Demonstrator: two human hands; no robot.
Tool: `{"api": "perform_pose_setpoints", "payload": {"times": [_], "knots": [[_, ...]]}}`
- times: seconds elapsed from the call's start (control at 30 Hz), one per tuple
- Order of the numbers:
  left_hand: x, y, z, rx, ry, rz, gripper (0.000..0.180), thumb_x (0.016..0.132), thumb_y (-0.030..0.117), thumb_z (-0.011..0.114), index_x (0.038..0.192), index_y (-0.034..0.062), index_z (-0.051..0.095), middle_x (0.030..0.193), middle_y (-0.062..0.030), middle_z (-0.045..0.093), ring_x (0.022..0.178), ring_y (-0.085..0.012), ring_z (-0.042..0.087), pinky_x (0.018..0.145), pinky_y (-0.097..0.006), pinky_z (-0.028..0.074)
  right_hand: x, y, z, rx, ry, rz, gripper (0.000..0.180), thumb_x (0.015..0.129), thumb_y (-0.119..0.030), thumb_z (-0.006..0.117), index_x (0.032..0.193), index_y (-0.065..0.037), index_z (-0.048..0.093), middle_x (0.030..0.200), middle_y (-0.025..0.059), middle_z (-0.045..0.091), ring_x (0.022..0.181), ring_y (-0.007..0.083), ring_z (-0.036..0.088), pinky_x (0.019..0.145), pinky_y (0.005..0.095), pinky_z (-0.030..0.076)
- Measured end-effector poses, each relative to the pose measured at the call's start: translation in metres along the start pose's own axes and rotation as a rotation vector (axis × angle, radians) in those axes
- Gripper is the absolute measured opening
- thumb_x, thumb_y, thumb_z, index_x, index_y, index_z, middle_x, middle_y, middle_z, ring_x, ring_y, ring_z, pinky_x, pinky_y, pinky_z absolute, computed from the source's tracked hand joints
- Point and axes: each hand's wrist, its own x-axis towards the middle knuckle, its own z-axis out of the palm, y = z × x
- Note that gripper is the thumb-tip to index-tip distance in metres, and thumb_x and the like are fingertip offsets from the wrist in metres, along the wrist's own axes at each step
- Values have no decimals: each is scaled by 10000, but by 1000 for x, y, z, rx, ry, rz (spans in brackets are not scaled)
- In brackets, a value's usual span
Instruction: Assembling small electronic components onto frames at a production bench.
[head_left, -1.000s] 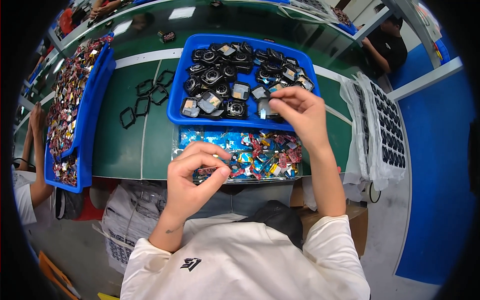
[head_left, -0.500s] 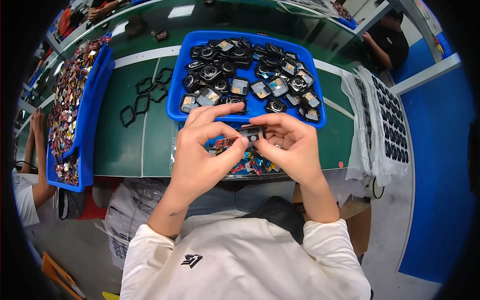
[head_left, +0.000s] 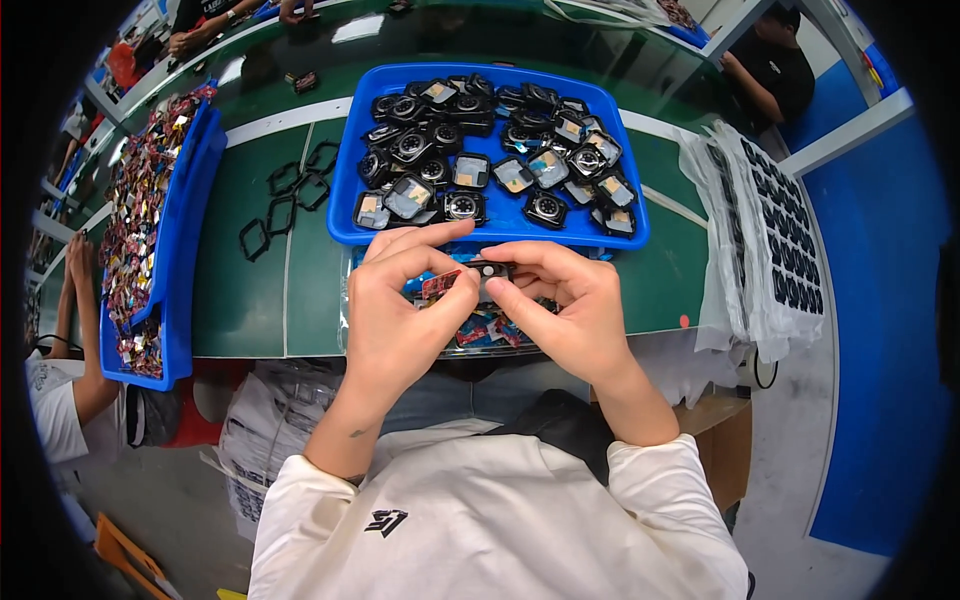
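You're mid-unit: one dark watch case is in your hands, just on your side of the blue tray. Right hand has it in a narrow pinch, thumb against fingers; left hand pinches a red circuit piece, fingertips at the case's left end, touching or just short, can't tell. Red piece pokes out to the left, so this unit looks unfinished; whether anything is attached is hidden by your fingers. Plenty left, judging by the stock: the tray holds many more cases, some round backs up, some pale faces up, no telling which are done. Small red and blue parts lie below your hands, and the blue bin at left is heaped with parts. Five black frames lie loose on the green table, untouched
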Motion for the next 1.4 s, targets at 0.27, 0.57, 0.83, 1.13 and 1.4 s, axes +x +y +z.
{"api": "perform_pose_setpoints", "payload": {"times": [0.27, 0.57, 0.83, 1.13, 1.4], "knots": [[-3, 1, 8, 18, 41, 23, 54, 712, 64, 708, 735, 18, 691, 1031, -115, 694, 980, -247, 596, 878, -350, 444, 2, 11, 5, -53, 129, -191, 162, 809, 22, 657, 970, 31, 665, 848, 97, 697, 709, 115, 672, 619, 222, 545], [-9, 10, -3, 29, 134, 89, 110, 698, 29, 751, 800, 30, 711, 834, -77, 698, 776, -199, 631, 694, -295, 478, 6, -2, -8, 95, 132, 18, 116, 794, 30, 679, 902, 30, 636, 891, 75, 664, 764, 105, 650, 647, 217, 539], [-17, 3, -1, -510, -83, -330, 118, 782, 55, 739, 857, -19, 685, 806, -49, 684, 685, -80, 605, 610, -213, 466, 5, 7, 1, 23, 180, -112, 140, 746, 20, 698, 845, 2, 600, 881, 73, 668, 753, 89, 625, 652, 229, 502], [-18, -1, 7, -608, 12, -342, 102, 815, 27, 710, 866, -38, 650, 787, -57, 668, 718, -71, 623, 639, -189, 484, 3, 5, 0, -42, 104, -229, 148, 724, 31, 705, 781, 4, 572, 878, 97, 678, 708, 121, 650, 636, 236, 532], [-17, -8, 7, -376, -8, -238, 179, 744, 71, 777, 832, 1, 637, 633, 17, 607, 572, -15, 518, 523, -174, 377, 5, -7, -14, 135, -103, 139, 230, 796, -10, 719, 1001, 32, 625, 900, 77, 646, 809, 105, 654, 702, 224, 527]]}}
